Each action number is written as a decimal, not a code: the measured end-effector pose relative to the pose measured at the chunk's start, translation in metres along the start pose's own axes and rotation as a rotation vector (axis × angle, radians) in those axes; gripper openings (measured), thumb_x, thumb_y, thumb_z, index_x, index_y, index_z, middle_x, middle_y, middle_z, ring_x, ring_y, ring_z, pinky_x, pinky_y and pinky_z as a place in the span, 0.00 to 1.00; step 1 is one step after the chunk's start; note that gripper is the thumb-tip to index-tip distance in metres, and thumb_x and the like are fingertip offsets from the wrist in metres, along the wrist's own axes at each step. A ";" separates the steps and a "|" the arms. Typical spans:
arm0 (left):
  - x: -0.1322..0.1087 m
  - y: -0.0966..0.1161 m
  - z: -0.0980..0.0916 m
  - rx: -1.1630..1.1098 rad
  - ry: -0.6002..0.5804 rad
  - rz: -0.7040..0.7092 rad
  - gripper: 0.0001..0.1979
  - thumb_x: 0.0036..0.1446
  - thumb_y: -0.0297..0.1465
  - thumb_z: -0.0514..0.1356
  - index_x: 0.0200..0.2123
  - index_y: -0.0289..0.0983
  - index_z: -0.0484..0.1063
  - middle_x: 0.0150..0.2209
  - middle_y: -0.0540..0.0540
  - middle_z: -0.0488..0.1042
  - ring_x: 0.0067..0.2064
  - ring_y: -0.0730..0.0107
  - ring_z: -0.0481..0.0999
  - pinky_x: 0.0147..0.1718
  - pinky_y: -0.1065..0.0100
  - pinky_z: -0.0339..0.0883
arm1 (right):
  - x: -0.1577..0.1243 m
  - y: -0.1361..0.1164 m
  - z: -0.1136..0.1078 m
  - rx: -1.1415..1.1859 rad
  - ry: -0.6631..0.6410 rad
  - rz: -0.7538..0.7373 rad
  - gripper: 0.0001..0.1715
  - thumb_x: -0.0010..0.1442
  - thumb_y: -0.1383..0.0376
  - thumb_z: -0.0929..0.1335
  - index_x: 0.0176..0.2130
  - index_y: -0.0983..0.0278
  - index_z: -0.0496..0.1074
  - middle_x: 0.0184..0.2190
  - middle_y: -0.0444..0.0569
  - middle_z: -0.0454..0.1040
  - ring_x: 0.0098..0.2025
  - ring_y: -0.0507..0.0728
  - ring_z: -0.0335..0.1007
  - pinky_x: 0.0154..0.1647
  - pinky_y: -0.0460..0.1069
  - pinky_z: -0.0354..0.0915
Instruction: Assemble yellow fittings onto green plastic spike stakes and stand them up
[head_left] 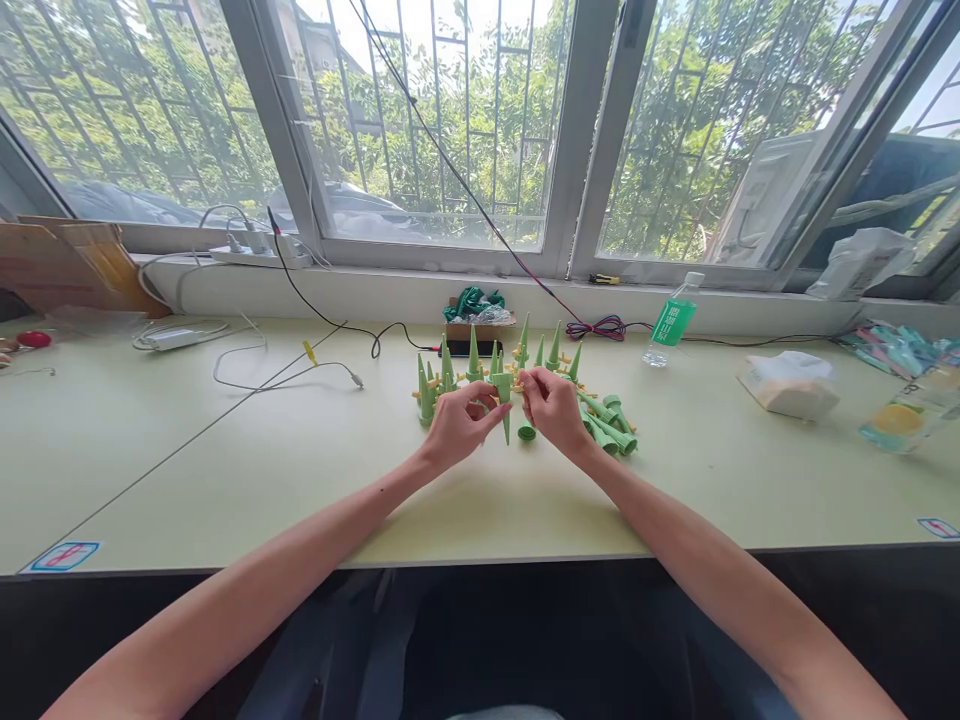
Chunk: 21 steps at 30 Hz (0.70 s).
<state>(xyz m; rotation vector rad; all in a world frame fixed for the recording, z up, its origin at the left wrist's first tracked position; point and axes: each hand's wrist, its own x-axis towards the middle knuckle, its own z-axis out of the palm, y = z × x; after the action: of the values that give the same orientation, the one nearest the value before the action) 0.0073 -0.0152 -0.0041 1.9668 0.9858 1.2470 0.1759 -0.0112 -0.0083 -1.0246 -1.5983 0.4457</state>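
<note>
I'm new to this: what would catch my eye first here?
Probably the green cones standing clustered near the middle, with the left hand holding another cone point-down before them. Behind, wide barred windows show bright leafy trees. Right of the cones, a bottle wears a vivid green label.

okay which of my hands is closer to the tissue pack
Right. Your right hand is to the left of the tissue pack; your left hand is farther left, holding a green cone.

Left grip (459, 425) holding green spike (505, 396), pale table (247, 490)
</note>
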 end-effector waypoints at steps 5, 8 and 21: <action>0.003 0.000 -0.001 -0.117 -0.022 -0.117 0.16 0.52 0.44 0.63 0.33 0.36 0.69 0.23 0.51 0.72 0.15 0.77 0.66 0.13 0.73 0.58 | -0.001 -0.002 0.001 0.010 -0.020 -0.001 0.24 0.65 0.48 0.58 0.27 0.60 0.61 0.14 0.40 0.61 0.16 0.51 0.58 0.21 0.47 0.57; 0.005 -0.001 -0.003 -0.234 -0.093 -0.192 0.17 0.53 0.44 0.63 0.31 0.35 0.69 0.23 0.50 0.72 0.15 0.78 0.65 0.12 0.73 0.57 | -0.001 -0.003 0.000 0.024 -0.031 0.000 0.25 0.65 0.47 0.58 0.26 0.61 0.59 0.15 0.41 0.62 0.17 0.50 0.59 0.22 0.46 0.58; 0.008 0.000 -0.003 -0.491 -0.260 -0.312 0.19 0.48 0.41 0.68 0.22 0.34 0.65 0.21 0.50 0.69 0.16 0.80 0.64 0.13 0.75 0.55 | -0.002 -0.003 0.001 0.040 -0.070 -0.023 0.25 0.64 0.46 0.59 0.29 0.62 0.63 0.17 0.41 0.63 0.19 0.50 0.59 0.23 0.46 0.57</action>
<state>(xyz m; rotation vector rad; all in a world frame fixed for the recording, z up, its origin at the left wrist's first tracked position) 0.0067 -0.0083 0.0001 1.4795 0.7340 0.9219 0.1741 -0.0146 -0.0073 -0.9689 -1.6551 0.5007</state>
